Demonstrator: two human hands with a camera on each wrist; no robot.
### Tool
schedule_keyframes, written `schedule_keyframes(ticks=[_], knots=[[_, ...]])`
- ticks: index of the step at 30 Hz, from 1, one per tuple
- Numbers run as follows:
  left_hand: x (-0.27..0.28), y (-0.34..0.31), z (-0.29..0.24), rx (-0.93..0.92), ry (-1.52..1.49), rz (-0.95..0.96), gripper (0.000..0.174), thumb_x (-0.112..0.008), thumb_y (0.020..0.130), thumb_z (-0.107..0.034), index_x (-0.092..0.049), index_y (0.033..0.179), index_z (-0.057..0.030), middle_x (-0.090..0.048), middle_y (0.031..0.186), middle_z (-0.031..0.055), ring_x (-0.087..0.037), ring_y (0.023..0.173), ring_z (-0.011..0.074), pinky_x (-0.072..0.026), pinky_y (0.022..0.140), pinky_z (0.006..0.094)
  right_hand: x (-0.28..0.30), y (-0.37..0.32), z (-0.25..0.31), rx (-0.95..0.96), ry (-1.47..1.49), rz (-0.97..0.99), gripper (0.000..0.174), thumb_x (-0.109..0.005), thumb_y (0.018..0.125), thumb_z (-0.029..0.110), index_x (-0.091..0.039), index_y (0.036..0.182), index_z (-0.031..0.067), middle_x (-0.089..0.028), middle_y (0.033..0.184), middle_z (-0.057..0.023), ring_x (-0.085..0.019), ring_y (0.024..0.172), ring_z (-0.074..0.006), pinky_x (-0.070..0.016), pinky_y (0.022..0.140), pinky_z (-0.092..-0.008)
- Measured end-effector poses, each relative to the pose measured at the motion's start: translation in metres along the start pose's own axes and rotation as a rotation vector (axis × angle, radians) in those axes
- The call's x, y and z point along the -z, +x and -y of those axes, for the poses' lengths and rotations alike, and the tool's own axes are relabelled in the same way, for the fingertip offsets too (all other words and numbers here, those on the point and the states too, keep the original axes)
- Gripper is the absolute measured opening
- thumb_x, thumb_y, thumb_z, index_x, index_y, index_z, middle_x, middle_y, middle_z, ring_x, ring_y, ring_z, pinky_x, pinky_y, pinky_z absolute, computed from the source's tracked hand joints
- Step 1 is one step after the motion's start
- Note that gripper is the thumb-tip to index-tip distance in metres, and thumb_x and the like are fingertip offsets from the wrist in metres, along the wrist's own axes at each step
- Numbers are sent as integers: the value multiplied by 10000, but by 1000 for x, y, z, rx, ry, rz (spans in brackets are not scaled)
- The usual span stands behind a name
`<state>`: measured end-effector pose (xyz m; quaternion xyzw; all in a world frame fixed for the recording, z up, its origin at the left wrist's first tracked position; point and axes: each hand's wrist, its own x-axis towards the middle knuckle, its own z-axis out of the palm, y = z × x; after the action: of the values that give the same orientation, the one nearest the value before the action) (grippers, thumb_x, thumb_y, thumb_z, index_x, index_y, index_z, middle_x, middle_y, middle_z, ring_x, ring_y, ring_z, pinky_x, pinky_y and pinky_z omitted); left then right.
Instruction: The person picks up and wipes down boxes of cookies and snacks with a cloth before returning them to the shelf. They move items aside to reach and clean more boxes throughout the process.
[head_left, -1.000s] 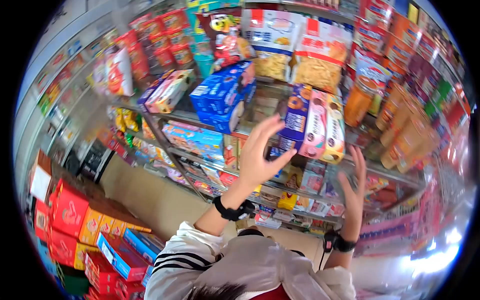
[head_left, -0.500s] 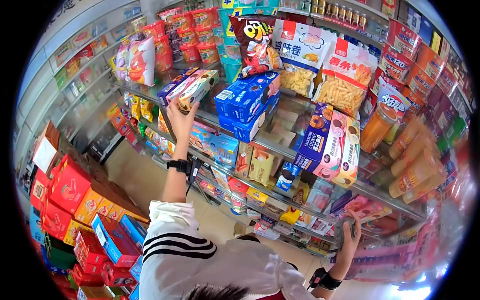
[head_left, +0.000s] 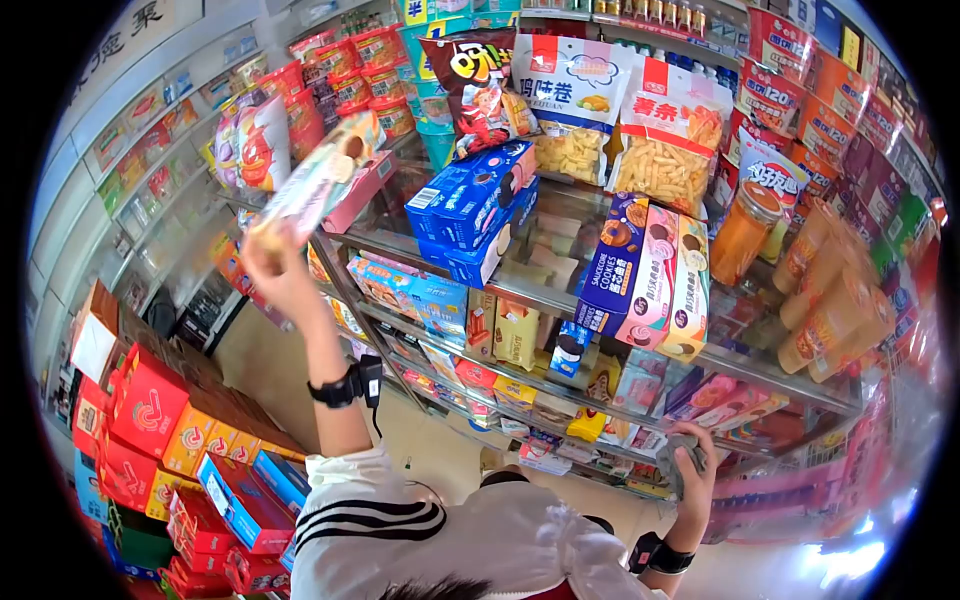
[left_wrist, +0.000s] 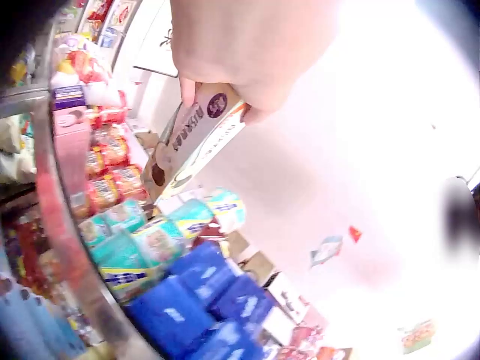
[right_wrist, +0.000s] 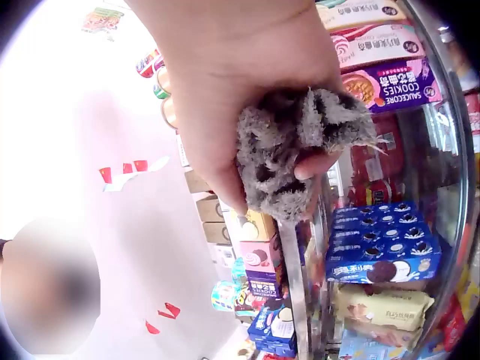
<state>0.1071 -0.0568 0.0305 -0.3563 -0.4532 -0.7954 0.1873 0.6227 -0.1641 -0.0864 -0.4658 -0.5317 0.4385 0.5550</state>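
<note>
My left hand [head_left: 283,272] grips one end of a cream cookie box [head_left: 318,190], held up and tilted over the left end of the glass counter. In the left wrist view, fingers and thumb pinch the box [left_wrist: 196,135] by its end. A pink cookie box [head_left: 362,192] lies on the counter just behind it. Down at the counter's front on the right, my right hand [head_left: 698,482] holds a bunched grey rag [head_left: 680,460]. The right wrist view shows the fluffy rag [right_wrist: 289,150] in the curled fingers, close to the counter's edge.
Blue cookie boxes [head_left: 470,200] and a row of purple, pink and cream cookie boxes [head_left: 652,280] sit on the glass top [head_left: 545,262]. Snack bags [head_left: 570,110], tub noodles and an orange jar [head_left: 745,235] stand behind. Red gift boxes [head_left: 150,400] are stacked at left.
My left hand has moved from the right-hand cookie boxes to the left ones and lifted the cream box. My right hand has dropped from beside the cookie boxes to the counter's front with the rag.
</note>
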Motion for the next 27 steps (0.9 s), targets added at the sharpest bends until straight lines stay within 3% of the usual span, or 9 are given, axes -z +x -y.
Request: schedule_keyframes(ticks=[3,7,11,13,15,17,19,23,27], knots=[[8,8,-66,130,-346,-176,365,-635,950,-219,-508,1217,-5,-602,1183,126,-596,1075,184,-474,940,323,-1,-1,8,31,82,94,332,-659,842,203,-603,1101,4,-635,1056,-88,-568,990,-192,-413,923,-319],[16,-11,-114,543,-837,12,484,-578,973,-351,-461,1329,-45,-570,1274,135,-549,1176,216,-457,1000,355,-2,-2,8,85,164,138,376,-648,814,194,-580,1128,-2,-618,1089,-122,-566,1023,-208,-416,937,-325],[6,-107,-143,287,-526,549,517,-500,1016,-293,-350,1448,-52,-475,1371,148,-538,1177,235,-457,1003,344,-24,-3,28,101,362,69,427,-632,823,214,-543,1187,8,-584,1139,-138,-555,1037,-229,-431,935,-354],[3,-125,-140,1050,-1420,764,544,-470,1029,-332,-316,1461,-39,-505,1334,137,-558,1139,189,-485,958,310,-39,-4,36,328,189,-29,460,-626,839,227,-506,1237,30,-556,1188,-157,-553,1052,-256,-459,924,-397],[-9,-143,-147,1101,-1126,907,550,-460,1018,-427,-417,1396,-31,-594,1222,126,-632,1021,162,-551,818,269,-60,-7,48,637,184,101,392,-646,851,238,-563,1191,62,-585,1175,-160,-581,1059,-314,-482,925,-435],[-35,-147,-169,1555,-886,740,650,-400,946,-651,-626,1148,-76,-716,918,130,-710,667,201,-595,560,292,-83,-3,65,896,285,470,326,-666,858,184,-619,1170,106,-615,1208,-132,-603,1115,-326,-465,990,-469],[-44,-163,-177,1565,-907,823,659,-386,944,-660,-622,1158,-82,-714,908,130,-708,652,203,-595,543,288,-96,-8,87,1046,-152,694,305,-656,852,133,-665,1155,163,-634,1240,-42,-609,1165,-254,-425,1052,-488],[-44,-182,-199,1840,-899,787,659,-391,949,-650,-605,1186,-73,-710,931,114,-711,705,195,-604,589,303,-99,2,78,1222,-606,381,203,-671,800,123,-738,940,254,-704,1086,49,-653,1065,-104,-331,1122,-496],[-33,-230,-193,1870,-1056,1041,593,-380,992,-572,-575,1241,-69,-701,1008,56,-703,820,141,-583,661,244,-74,74,89,1078,-597,-14,296,-632,716,-32,-674,983,86,-665,1107,-69,-617,1083,-259,-393,1045,-485]])
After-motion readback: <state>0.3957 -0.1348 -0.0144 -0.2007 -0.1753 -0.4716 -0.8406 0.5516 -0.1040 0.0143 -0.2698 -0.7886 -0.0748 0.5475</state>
